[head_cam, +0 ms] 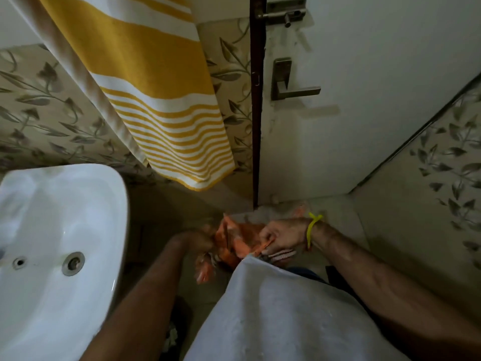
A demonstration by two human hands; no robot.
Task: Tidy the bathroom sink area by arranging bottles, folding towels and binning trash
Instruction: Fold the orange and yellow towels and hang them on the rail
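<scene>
Main risk as I judged it: the orange plastic bag was crumpled and held low btwn both hands, over the floor by the door. If either grip slipped while the mouth was being pulled apart, the bag or whatever trash sat in it could drop to the floor. Thin plastic could also tear if tugged too hard. Couldn't see any contents; the shirt front hid the lower part, and motion blur didn't help.

Left hand was curled round the bag's left side, fingers bunched on the plastic. Right hand, w/ a yellow band at the wrist, pinched the bag's right edge btwn thumb and fingers. Both clamped on the bag, neither spread.

The yellow-striped towel hung on the wall above, unfolded, near the white sink on the left. No bottles in view. Folding and arranging looked not yet done, judging from this.
</scene>
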